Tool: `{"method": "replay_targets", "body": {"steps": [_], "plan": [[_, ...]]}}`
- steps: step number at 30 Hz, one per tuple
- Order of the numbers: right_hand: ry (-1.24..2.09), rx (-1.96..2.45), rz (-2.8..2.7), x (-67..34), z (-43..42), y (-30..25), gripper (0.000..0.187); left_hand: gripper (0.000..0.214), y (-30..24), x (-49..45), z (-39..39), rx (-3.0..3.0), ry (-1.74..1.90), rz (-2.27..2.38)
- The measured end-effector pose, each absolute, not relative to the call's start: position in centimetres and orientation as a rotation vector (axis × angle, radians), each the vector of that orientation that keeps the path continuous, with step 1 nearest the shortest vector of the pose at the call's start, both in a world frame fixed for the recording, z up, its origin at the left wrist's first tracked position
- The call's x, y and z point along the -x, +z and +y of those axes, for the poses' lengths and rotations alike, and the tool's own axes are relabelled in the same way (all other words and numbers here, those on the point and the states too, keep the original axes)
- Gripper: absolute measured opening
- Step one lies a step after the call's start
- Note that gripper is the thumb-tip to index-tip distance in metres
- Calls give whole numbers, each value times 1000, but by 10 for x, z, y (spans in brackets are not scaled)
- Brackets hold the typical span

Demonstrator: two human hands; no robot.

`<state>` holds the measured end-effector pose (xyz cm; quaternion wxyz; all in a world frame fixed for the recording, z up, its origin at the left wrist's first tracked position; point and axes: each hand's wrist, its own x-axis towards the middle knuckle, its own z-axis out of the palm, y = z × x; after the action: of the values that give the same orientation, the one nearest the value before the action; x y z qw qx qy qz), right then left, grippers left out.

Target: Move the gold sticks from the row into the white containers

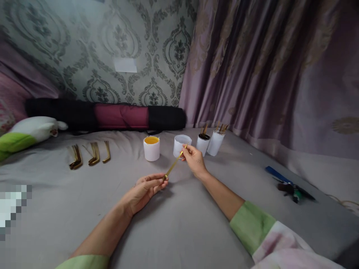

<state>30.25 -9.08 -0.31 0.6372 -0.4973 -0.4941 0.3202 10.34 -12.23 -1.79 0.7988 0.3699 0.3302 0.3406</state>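
A thin gold-coloured strip (174,165) runs diagonally between my two hands, above the grey sheet. My right hand (194,158) pinches its upper end, close in front of a white tub (182,145). The strip's lower end, with a small shiny gold piece, lies in the closed fingers of my left hand (148,189). What exactly the strip is, I cannot tell. Left of that tub stands another white tub (152,150) with yellow inside. Two narrow white containers (202,145) to the right hold thin brown and gold pieces.
Several bent gold-brown strips (94,154) lie in three groups at the left. A blue-handled tool (280,175) rests among dark and green items at the right. A black and maroon roll (120,115) lies along the wall, beside a white and green plush toy (30,132).
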Motion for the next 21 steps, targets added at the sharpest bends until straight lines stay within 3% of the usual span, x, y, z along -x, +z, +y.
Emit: {"method": "replay_targets", "body": {"steps": [10,21], "plan": [[617,1166,-1122,-315,-89,12,31,27,-19,-102,-123,-789,730,708],[718,1132,-1011,-320,-92,19,27,29,-20,-102,-123,-795,729,733]]}}
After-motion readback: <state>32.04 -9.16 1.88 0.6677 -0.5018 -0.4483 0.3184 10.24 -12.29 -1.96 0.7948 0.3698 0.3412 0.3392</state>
